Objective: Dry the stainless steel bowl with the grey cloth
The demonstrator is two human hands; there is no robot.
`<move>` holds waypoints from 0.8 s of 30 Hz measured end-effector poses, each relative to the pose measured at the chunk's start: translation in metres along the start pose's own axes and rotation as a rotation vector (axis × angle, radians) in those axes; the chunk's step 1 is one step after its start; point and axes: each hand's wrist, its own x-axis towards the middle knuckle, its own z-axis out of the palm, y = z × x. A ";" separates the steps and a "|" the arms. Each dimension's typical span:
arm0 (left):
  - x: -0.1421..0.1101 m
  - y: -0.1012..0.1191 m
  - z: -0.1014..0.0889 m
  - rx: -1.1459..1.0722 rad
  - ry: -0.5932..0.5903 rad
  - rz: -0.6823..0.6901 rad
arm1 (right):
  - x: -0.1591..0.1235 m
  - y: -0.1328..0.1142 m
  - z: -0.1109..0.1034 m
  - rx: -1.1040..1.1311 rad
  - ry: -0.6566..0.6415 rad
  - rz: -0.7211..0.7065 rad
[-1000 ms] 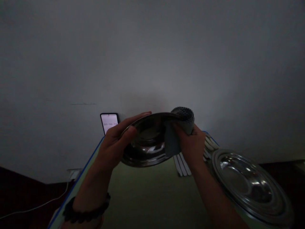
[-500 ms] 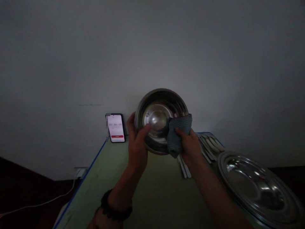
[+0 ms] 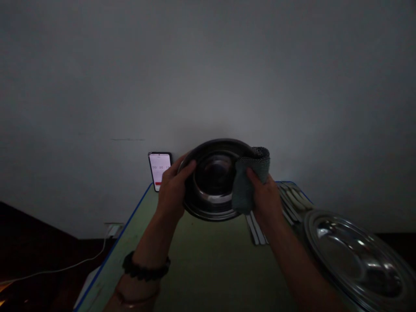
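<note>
Shows smooth, glossy metal on the bowl (image 3: 216, 173) and matt, rough-textured cloth (image 3: 243, 190) at its right side. Gleams as polished metal again on the dish (image 3: 352, 255) at near right. Looks smooth on the phone screen (image 3: 160, 168) at far left, dull and matt on the tabletop (image 3: 214, 264) and far wall (image 3: 208, 69).

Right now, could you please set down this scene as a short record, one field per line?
Left hand: grips the metal bowl by its left side
Right hand: holds a grey-green cloth over the bowl's right side
Bowl pose: raised above the table, tilted
Phone: far left corner, screen lit
Cutlery: on the table, both sides of the right forearm
Metal dish: far right
</note>
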 end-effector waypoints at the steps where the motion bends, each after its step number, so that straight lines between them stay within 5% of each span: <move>1: 0.000 0.000 0.002 -0.027 0.048 0.013 | -0.005 0.002 0.005 0.096 0.024 0.052; 7: -0.023 -0.010 0.027 -0.103 0.258 0.210 | -0.031 0.021 0.028 0.385 0.026 0.275; 12: -0.041 -0.010 0.043 -0.075 0.048 0.268 | -0.017 0.013 0.018 0.412 0.003 0.346; 15: -0.035 0.005 0.031 -0.084 -0.094 0.191 | -0.001 -0.002 0.002 0.252 0.030 0.228; 20: -0.024 0.029 0.003 0.111 -0.304 -0.001 | 0.011 -0.023 -0.024 -0.199 -0.171 -0.108; 24: -0.021 0.024 0.001 0.225 -0.269 0.033 | 0.008 -0.025 -0.024 -0.453 -0.165 -0.282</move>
